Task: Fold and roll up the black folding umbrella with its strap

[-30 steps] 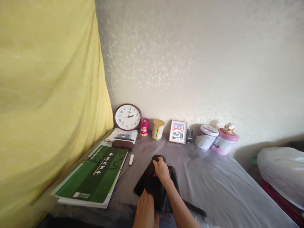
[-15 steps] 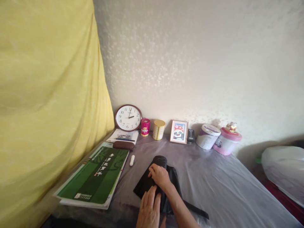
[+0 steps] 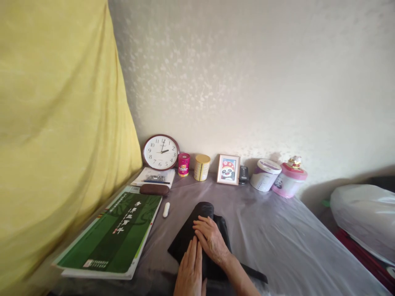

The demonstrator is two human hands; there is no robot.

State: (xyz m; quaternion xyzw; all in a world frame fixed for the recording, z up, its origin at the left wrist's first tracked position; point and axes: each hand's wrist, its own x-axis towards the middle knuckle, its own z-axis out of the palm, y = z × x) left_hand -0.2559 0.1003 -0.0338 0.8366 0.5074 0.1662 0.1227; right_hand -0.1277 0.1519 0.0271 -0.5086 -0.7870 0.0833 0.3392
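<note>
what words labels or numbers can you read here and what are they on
"1" to "12": clock
White Chinese characters, too blurred to read surely: green book
Too small or blurred: lettering on pink can, yellow can, white tub, plus the clock's small print

The left hand point(image 3: 191, 267) and right hand point(image 3: 212, 241) lie on a black bundle point(image 3: 189, 231) on the gray counter point(image 3: 277, 234). A green book point(image 3: 123, 230) is on the left, with a small white stick point(image 3: 166, 209) near it. By the wall point(image 3: 247, 74) stand a round clock point(image 3: 161, 152), a pink can point(image 3: 184, 165) and a panda picture point(image 3: 228, 169).
</note>
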